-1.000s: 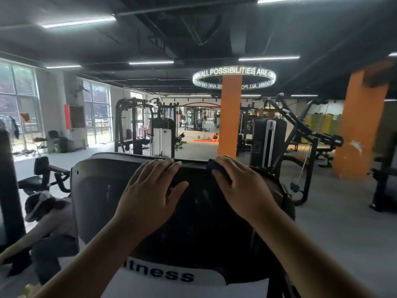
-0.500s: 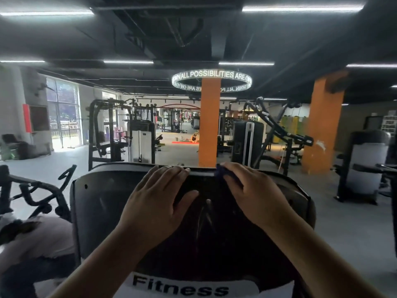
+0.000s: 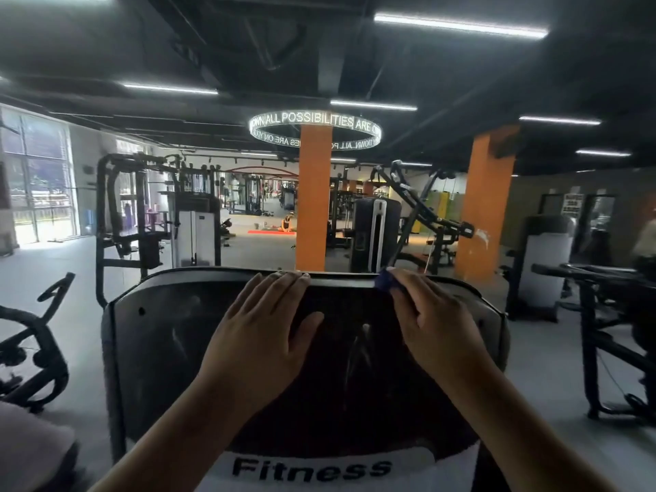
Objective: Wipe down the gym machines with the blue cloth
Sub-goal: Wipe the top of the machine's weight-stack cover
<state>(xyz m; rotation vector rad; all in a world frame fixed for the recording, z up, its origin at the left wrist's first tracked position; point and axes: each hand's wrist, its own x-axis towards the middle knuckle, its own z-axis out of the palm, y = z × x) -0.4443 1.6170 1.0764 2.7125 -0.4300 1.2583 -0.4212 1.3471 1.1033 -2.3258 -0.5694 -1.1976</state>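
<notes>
Little has shifted since a moment ago: the right hand (image 3: pixel 426 324) has edged slightly rightward along the top rim of the gym machine (image 3: pixel 159 349). Its curled fingers grip the blue cloth (image 3: pixel 382 283), bunched against that rim. The left hand (image 3: pixel 264 335) lies flat on the dark panel with straight fingers, fingertips touching the rim, above a white "Fitness" label (image 3: pixel 312 470).

Grey floor (image 3: pixel 71 264), 2 orange pillars (image 3: pixel 314 197), black ceiling (image 3: pixel 248 47) with strip lights (image 3: pixel 459 26), bright windows (image 3: pixel 39 179) at left.
</notes>
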